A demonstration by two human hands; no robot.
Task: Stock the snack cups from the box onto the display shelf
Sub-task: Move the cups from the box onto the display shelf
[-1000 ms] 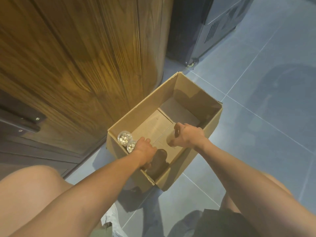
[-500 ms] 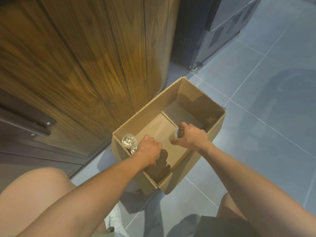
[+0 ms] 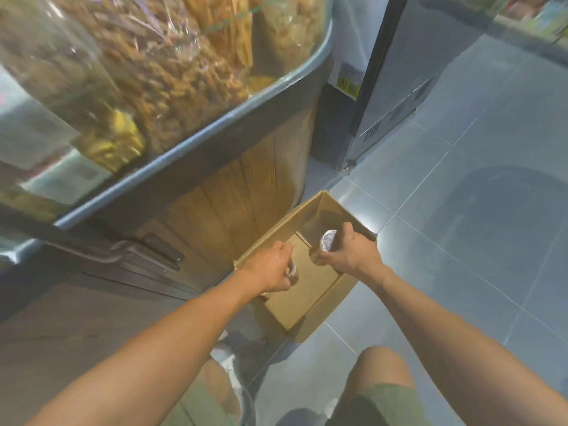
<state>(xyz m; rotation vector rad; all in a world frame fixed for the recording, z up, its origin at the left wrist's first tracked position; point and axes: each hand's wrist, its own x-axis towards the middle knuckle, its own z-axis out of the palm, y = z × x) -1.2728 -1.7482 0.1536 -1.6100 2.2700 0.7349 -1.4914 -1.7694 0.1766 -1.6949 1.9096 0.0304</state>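
Two cups above the cardboard box [image 3: 307,298], I see right hand [image 3: 352,255] gripping a lidded snack cup [image 3: 326,245], left hand [image 3: 270,269] curled round a half-hidden cup [image 3: 291,269], bagged snacks [image 3: 147,63] crowding the display shelf [image 3: 196,135] overhead.

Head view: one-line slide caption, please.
Right hand holds a snack cup over the cardboard box; left hand grips a second cup, below the display shelf.

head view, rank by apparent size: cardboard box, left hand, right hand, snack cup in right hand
1. cardboard box
2. left hand and right hand: look alike, no ranking between them
3. snack cup gripped by the right hand, partly hidden by its fingers
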